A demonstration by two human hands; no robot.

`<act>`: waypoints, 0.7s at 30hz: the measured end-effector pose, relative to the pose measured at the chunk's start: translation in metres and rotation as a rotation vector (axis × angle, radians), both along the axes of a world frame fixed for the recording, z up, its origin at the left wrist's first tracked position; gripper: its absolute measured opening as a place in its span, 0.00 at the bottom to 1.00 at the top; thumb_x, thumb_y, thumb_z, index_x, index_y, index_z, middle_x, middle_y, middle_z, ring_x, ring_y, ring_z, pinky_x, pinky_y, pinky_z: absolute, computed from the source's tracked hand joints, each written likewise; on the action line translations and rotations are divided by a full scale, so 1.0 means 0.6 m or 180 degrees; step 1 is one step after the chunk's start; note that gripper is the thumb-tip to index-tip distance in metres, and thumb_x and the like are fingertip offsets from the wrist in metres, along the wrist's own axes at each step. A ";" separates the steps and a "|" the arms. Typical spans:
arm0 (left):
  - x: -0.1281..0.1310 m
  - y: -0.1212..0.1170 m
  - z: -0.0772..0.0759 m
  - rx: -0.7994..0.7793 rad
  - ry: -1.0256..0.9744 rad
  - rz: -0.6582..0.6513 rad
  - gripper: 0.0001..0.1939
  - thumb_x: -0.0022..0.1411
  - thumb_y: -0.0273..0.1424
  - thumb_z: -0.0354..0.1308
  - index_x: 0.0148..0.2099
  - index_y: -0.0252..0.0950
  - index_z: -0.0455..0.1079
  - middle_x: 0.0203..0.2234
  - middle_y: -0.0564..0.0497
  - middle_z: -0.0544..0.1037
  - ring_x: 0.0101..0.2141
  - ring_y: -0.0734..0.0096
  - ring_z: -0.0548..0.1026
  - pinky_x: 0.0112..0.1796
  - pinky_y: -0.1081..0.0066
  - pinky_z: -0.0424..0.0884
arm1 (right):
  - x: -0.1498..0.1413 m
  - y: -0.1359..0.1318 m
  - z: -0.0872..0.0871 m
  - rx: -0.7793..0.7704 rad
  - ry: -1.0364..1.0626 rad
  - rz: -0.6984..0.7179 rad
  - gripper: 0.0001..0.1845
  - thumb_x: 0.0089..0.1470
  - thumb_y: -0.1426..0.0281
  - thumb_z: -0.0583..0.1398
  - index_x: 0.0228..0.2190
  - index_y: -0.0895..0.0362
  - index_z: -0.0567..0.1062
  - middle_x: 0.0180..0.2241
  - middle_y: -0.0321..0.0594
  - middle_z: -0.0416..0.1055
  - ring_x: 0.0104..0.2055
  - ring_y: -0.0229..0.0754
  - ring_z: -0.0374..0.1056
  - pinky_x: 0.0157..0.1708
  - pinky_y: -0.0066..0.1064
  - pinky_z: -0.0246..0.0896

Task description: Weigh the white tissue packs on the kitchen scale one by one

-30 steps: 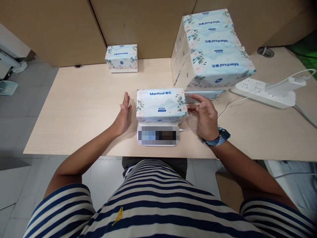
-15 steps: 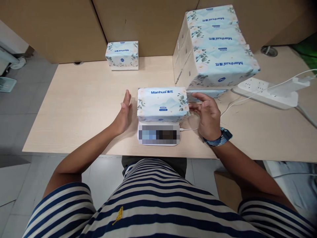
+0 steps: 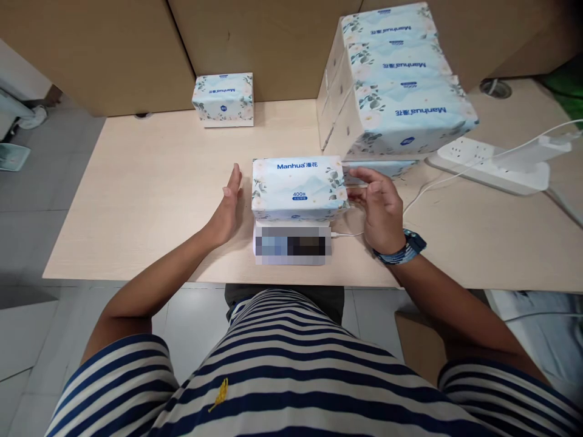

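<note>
A pack of tissues (image 3: 298,185) with a floral print rests on a small white scale-like device (image 3: 257,243), whose front panel is blurred out. My left hand (image 3: 226,209) is held upright at the pack's left, fingers stretched out, with a gap between. On the right side, my right hand (image 3: 380,209) has its fingers apart and slightly bent; its fingertips are close to the pack's right end, and I cannot tell whether they touch it. Neither hand grips anything. A white cable (image 3: 348,234) runs from the device's right side behind my right hand.
Several tissue packs (image 3: 419,118) are stacked at the back right. One single pack (image 3: 224,103) stands at the back left against a brown partition (image 3: 268,54). A white power strip (image 3: 492,167) with plugged cables lies at the right. The wooden table's (image 3: 136,243) front edge is near my body.
The view has shifted very slightly. Both hands keep almost the same place beside the tissue pack, and the pack stays on the device.
</note>
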State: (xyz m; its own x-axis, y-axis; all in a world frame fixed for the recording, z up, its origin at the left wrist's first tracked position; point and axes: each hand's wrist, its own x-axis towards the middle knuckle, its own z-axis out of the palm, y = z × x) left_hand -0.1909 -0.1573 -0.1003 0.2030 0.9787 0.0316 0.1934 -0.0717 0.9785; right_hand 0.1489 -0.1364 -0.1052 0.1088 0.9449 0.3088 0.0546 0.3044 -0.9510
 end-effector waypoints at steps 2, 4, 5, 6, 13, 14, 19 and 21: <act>-0.001 0.001 -0.001 0.0019 0.0014 -0.0008 0.53 0.64 0.75 0.23 0.84 0.63 0.35 0.85 0.65 0.34 0.83 0.53 0.27 0.81 0.41 0.30 | 0.000 0.000 0.001 -0.0005 0.0031 0.0021 0.27 0.64 0.40 0.65 0.53 0.43 0.83 0.56 0.39 0.85 0.42 0.40 0.84 0.45 0.35 0.84; -0.002 0.002 -0.002 0.0038 0.0030 -0.0043 0.52 0.64 0.75 0.23 0.84 0.64 0.36 0.85 0.66 0.34 0.83 0.54 0.28 0.81 0.42 0.31 | 0.000 0.000 0.000 -0.0017 0.0038 0.0038 0.27 0.64 0.40 0.65 0.53 0.43 0.83 0.56 0.39 0.85 0.42 0.40 0.84 0.45 0.36 0.84; -0.002 0.002 -0.003 0.0046 0.0045 -0.0066 0.52 0.64 0.75 0.23 0.84 0.64 0.36 0.85 0.67 0.35 0.83 0.54 0.27 0.81 0.43 0.32 | 0.000 0.000 0.000 -0.0018 0.0045 0.0035 0.27 0.64 0.40 0.65 0.53 0.43 0.83 0.56 0.39 0.85 0.42 0.40 0.84 0.45 0.36 0.84; -0.003 0.003 -0.003 0.0052 0.0061 -0.0085 0.52 0.65 0.75 0.23 0.84 0.64 0.36 0.85 0.68 0.35 0.83 0.55 0.27 0.81 0.43 0.32 | 0.000 0.000 -0.001 -0.0014 0.0051 0.0030 0.27 0.64 0.40 0.65 0.53 0.43 0.83 0.56 0.39 0.85 0.41 0.40 0.84 0.46 0.37 0.85; -0.003 0.000 0.006 0.0106 0.0277 -0.0165 0.51 0.66 0.73 0.23 0.84 0.64 0.36 0.84 0.68 0.34 0.83 0.56 0.27 0.81 0.46 0.30 | 0.000 0.000 -0.003 -0.0003 0.0016 0.0027 0.27 0.65 0.40 0.64 0.54 0.43 0.82 0.55 0.40 0.85 0.42 0.41 0.84 0.47 0.38 0.84; -0.003 -0.001 0.006 0.0122 0.0283 -0.0157 0.51 0.66 0.73 0.23 0.84 0.62 0.37 0.85 0.67 0.34 0.83 0.56 0.26 0.81 0.46 0.28 | 0.000 0.000 -0.003 -0.0008 0.0024 0.0025 0.27 0.65 0.40 0.64 0.54 0.43 0.82 0.55 0.39 0.85 0.42 0.41 0.84 0.47 0.39 0.84; -0.003 0.001 -0.001 0.0173 0.0046 -0.0099 0.50 0.68 0.73 0.28 0.84 0.61 0.43 0.84 0.67 0.38 0.83 0.55 0.28 0.81 0.46 0.25 | -0.001 -0.001 -0.001 -0.0042 0.0051 0.0028 0.27 0.64 0.39 0.65 0.54 0.43 0.82 0.54 0.40 0.85 0.41 0.41 0.84 0.47 0.41 0.85; -0.003 0.001 -0.004 0.0146 -0.0096 -0.0098 0.49 0.68 0.73 0.30 0.83 0.63 0.44 0.84 0.68 0.40 0.83 0.54 0.29 0.81 0.45 0.28 | -0.001 -0.001 -0.002 -0.0055 0.0011 0.0024 0.28 0.64 0.39 0.64 0.54 0.43 0.82 0.55 0.40 0.85 0.42 0.42 0.84 0.48 0.42 0.85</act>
